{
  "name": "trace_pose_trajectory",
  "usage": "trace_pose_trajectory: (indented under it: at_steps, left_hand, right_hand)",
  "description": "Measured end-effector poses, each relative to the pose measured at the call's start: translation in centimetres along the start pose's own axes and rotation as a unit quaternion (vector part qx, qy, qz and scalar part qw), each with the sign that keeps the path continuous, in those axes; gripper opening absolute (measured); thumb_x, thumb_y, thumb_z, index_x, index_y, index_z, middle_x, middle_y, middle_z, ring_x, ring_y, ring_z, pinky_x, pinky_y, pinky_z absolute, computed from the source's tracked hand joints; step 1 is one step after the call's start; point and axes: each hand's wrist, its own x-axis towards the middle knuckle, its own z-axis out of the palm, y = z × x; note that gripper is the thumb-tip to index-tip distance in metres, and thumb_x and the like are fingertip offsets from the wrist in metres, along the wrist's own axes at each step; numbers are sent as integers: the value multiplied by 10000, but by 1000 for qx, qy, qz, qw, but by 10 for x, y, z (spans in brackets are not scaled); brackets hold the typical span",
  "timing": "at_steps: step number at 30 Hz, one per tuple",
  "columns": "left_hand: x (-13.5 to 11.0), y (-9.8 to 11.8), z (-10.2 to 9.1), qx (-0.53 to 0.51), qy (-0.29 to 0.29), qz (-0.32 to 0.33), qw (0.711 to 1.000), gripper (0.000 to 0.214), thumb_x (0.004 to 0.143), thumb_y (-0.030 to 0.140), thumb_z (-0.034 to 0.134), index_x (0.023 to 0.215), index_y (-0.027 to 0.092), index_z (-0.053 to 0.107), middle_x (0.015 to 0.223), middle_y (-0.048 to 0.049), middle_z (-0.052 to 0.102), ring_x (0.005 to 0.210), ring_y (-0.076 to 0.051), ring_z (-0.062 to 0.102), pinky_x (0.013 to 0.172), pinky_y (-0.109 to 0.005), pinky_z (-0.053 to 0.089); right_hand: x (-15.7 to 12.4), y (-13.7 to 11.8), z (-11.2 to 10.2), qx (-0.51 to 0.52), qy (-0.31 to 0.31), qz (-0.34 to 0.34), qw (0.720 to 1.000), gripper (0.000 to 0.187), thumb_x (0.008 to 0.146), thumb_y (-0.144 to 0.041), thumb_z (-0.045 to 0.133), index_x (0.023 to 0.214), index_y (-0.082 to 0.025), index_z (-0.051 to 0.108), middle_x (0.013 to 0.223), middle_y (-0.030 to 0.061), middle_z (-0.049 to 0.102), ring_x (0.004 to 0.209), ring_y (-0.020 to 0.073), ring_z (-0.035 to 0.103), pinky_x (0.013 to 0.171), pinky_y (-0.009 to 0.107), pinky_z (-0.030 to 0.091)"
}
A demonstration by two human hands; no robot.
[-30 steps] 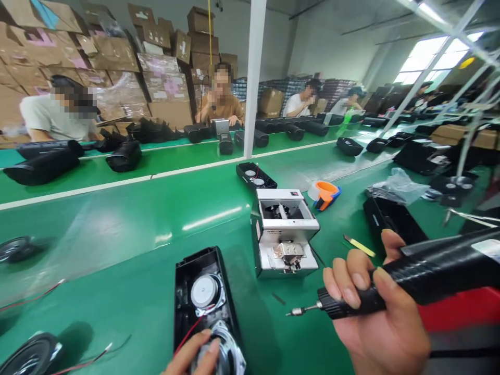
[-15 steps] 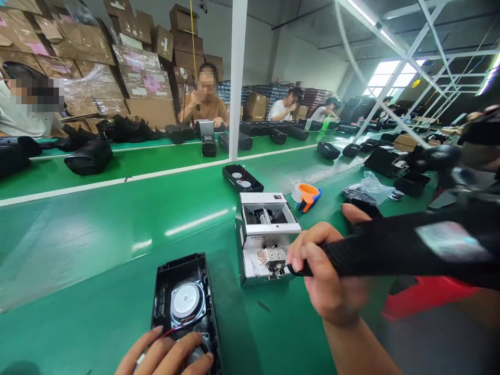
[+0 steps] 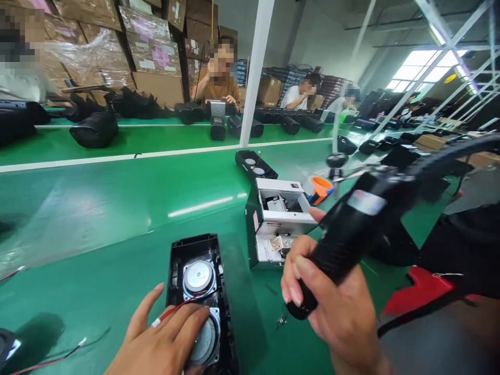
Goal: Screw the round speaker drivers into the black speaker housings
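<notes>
My right hand (image 3: 332, 307) is closed around a black electric screwdriver (image 3: 347, 229), its body slanting down to the left. Just below its lower end is a small shiny metal piece (image 3: 280, 321); whether it sits on the tool's tip or on the table I cannot tell. My left hand (image 3: 160, 338) lies spread over a black speaker housing (image 3: 175, 260), its fingers on the lower speaker (image 3: 207, 338). A red wire (image 3: 172, 311) with a white plug runs across those fingers. The upper round speaker (image 3: 199, 278) shows fully. Behind the screwdriver stands a screw feeder (image 3: 281, 224).
Another black housing with speakers (image 3: 255, 165) lies behind the feeder, beside an orange and blue tape roll (image 3: 321, 190). Loose wires (image 3: 58, 358) lie at lower left. A white post (image 3: 255, 73) rises from the green table (image 3: 117, 208). Co-workers (image 3: 219, 78) sit across the bench.
My right hand has swung the screwdriver from nearly level at the feeder to a steep slant, nearer to me. My left hand stays on the speaker housing. The view has shifted.
</notes>
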Motion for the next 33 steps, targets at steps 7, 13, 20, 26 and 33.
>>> trace_pose_trajectory:
  at_steps: [7,13,20,26,33]
  left_hand:
    - [0,5,-8,-100,-114,-104,983,639,824,168,758,1396,383,574,1240,133,826,1093,-172,839,1409,-504,303]
    - [1,0,-8,-131,-112,-86,981,581,883,352,917,1374,360,607,1170,122,828,1068,-175,840,1416,-450,299]
    - [0,4,-6,-62,-85,-44,993,442,947,331,819,1336,273,616,1063,80,809,951,-165,846,1315,-432,485]
    - [0,2,-2,-72,-92,-45,992,593,895,262,836,1426,270,574,1128,52,825,1033,-196,847,1326,-478,476]
    - [3,5,-2,-92,-73,-53,992,617,817,148,732,1394,283,559,1161,95,816,1042,-140,837,1378,-389,373]
  right_hand:
    - [-8,-3,44,97,20,-27,995,633,1078,-320,836,1561,-543,492,879,-65,634,528,126,594,529,289,596]
    - [-3,21,65,88,-8,-35,995,532,1105,-294,797,1498,-504,506,907,-71,629,558,113,596,535,271,596]
    - [-4,35,68,75,-33,-32,996,524,1102,-229,765,1494,-482,527,976,-51,633,603,117,619,562,281,594]
    - [-6,40,68,62,-42,-24,997,581,1106,-220,744,1550,-482,477,961,-51,624,595,129,582,552,298,548]
    - [-4,51,63,16,-63,-55,996,526,1126,-234,715,1568,-443,522,966,-24,606,698,161,607,582,307,558]
